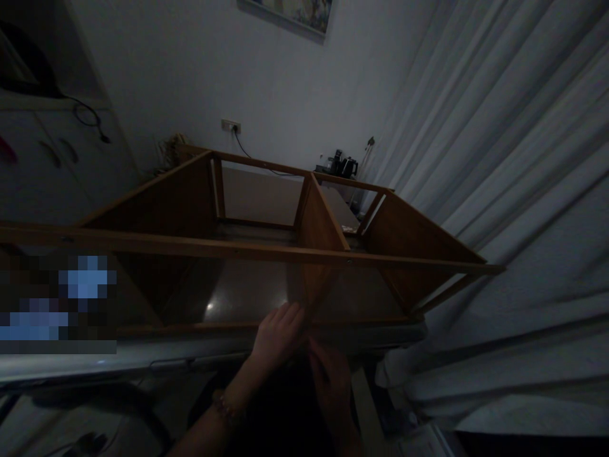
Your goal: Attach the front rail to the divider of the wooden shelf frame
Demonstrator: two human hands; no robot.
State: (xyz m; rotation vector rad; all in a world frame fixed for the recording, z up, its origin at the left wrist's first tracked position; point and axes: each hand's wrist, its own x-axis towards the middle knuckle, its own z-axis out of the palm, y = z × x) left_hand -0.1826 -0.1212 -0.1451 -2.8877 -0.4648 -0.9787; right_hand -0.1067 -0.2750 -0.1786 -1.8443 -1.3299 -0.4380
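Fiddling with the wooden shelf frame (266, 251) in pretty bad light, so bear with me. It sits across the middle of the view, split in two by a center divider (320, 222), with the curtain (499, 158) hanging off to the right. My left hand (278, 335) is laid on the near bottom rail (190, 329) right where the divider comes down. Its fingers are loosely spread over the edge and not closed around anything I can make out. My right hand (333, 381) is just below and beside it, nearly touching, but it's so dark I can't tell if those fingers are pinching something or empty. My guess is I'm working on the divider-to-rail joint. Any next move there wants both hands steady and more light, since my knuckles hide the joint itself.
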